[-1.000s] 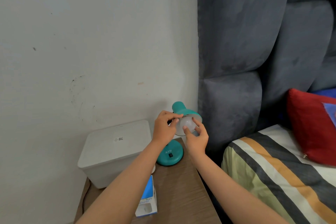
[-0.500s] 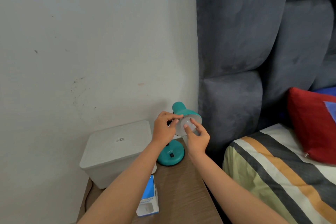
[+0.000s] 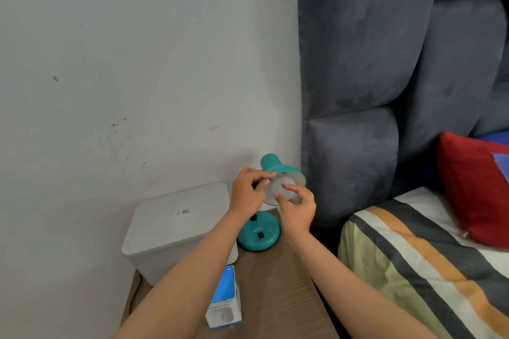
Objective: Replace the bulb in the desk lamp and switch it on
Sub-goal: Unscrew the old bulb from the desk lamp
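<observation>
A small teal desk lamp stands at the back of the wooden bedside table (image 3: 275,283), its round base (image 3: 259,235) carrying a black switch. Its shade (image 3: 278,169) tilts toward me. A white bulb (image 3: 282,187) sits inside the shade. My left hand (image 3: 246,192) grips the shade's left rim with thumb and fingers. My right hand (image 3: 297,208) has its fingertips around the bulb's dome from the lower right. The bulb's socket end is hidden inside the shade.
A white lidded plastic box (image 3: 176,226) stands left of the lamp against the wall. A blue and white bulb carton (image 3: 224,300) lies on the table near my left forearm. A bed with a striped sheet (image 3: 413,261), red pillow (image 3: 473,190) and grey padded headboard (image 3: 371,91) is to the right.
My right hand's fingers have shifted round the bulb, wrist turning slightly. The left hand has stayed on the shade. The camera has drifted a little.
</observation>
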Tool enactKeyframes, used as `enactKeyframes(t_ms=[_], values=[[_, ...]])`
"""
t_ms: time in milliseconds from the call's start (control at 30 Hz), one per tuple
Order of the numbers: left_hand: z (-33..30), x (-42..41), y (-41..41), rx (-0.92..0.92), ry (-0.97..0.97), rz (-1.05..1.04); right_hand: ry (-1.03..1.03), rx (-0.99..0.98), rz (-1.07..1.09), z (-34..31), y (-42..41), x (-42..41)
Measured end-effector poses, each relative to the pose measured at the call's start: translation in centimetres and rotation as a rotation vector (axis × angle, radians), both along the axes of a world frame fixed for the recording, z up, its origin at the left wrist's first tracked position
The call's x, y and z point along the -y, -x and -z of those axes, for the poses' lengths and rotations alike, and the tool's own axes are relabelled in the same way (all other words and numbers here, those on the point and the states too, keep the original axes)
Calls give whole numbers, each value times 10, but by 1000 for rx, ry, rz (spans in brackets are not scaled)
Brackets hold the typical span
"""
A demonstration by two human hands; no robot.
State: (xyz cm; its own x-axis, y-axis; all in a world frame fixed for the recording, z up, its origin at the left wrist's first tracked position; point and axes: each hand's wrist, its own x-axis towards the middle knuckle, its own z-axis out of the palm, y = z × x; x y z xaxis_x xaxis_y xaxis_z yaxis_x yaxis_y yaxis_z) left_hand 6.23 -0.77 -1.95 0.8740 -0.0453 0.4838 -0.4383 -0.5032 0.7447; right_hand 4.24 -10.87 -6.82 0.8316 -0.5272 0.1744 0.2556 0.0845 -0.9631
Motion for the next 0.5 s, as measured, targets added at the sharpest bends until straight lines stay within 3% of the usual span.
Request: enactKeyframes(t_ms=[133, 500], values=[[-1, -1, -3, -3, 13, -3, 67, 26, -7, 2, 1, 1], [-2, 0, 7, -33, -31, 16, -71, 12, -54, 12, 22, 13]])
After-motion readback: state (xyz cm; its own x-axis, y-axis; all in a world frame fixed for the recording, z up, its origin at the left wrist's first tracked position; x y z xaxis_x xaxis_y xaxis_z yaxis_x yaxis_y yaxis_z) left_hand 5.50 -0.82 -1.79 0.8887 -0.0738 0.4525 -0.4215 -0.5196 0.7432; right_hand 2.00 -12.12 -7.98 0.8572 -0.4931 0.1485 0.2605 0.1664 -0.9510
